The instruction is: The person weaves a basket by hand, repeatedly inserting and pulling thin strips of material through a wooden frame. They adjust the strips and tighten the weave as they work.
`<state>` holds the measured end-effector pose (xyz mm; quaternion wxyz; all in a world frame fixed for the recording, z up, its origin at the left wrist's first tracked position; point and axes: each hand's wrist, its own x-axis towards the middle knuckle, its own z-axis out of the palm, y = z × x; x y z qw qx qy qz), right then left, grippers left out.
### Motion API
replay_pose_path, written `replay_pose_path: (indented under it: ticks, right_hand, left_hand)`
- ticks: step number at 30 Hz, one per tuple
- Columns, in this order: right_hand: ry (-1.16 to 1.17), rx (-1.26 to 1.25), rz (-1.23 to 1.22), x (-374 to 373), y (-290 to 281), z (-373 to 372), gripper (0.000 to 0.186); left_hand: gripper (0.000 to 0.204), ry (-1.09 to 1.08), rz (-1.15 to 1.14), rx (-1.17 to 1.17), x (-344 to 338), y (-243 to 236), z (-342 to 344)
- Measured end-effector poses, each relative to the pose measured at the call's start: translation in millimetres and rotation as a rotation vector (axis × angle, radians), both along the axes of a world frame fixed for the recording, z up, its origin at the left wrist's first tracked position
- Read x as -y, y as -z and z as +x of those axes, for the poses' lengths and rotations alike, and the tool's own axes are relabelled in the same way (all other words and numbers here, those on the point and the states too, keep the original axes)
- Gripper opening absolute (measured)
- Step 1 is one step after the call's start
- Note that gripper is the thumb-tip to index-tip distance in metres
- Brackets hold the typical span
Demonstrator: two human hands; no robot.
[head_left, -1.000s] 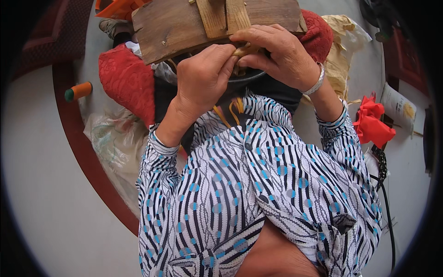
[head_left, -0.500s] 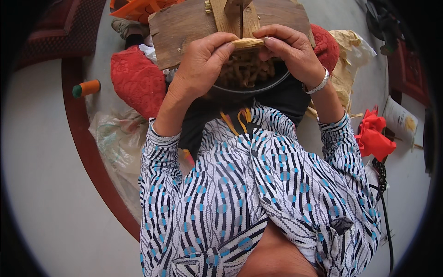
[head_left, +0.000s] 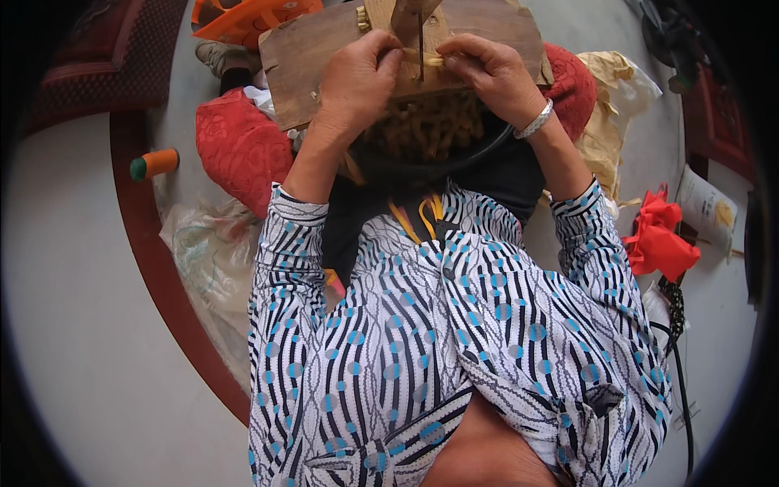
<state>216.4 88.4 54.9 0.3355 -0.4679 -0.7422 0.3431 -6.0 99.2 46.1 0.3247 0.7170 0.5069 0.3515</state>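
Note:
My left hand and my right hand are closed in pinches on the two ends of a pale yellow, dried-looking strip; its exact kind does not show. The strip lies across an upright dark blade fixed to a wooden block. A wide wooden board carries this block in front of me. Just below the board, a dark round basin sits between my legs. Inside it are many brown, cut-looking pieces, partly shaded. My right wrist wears a silvery bracelet.
Orange-and-green thread spool and crumpled clear plastic lie on the floor at left. An orange bag is at the far left. Brown paper, a red cloth-like bundle and a white container are at right.
Both hands have moved away from me, bringing the strip from in front of the blade up against it. My left hand has turned, so its fingers are more curled.

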Motion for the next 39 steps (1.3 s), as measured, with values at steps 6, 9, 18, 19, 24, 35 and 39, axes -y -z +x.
replay_pose_path:
  ticks: [6, 9, 18, 19, 24, 35, 39]
  right_hand:
    - [-0.001, -0.104, -0.001, 23, -10, 6, 0.028]
    - [-0.065, -0.181, -0.036, 36, -17, -2, 0.032]
    - [-0.014, 0.048, 0.169, 47, -17, -7, 0.018]
    - [-0.021, 0.045, 0.211, 47, -17, -9, 0.016]
    - [-0.059, 0.066, 0.262, 48, -13, -10, 0.014]
    - [-0.48, -0.499, -0.062, 94, -102, -22, 0.017]
    - [-0.734, -0.839, 0.109, 96, -115, -50, 0.013]
  left_hand:
    - [0.022, -0.071, 0.01, 0.262, 16, 11, -5]
    - [0.02, 0.036, -0.309, 0.695, 37, -12, 0]
    - [0.021, 0.085, -0.374, 0.178, 66, -28, 4]
    - [0.021, 0.085, -0.415, 0.154, 67, -23, 3]
    - [0.02, 0.147, -0.788, 0.835, 73, -17, 3]
    - [0.03, 0.117, -0.712, 1.086, 84, -41, -20]
    - [0.029, 0.066, -0.686, 1.025, 102, -32, -10]
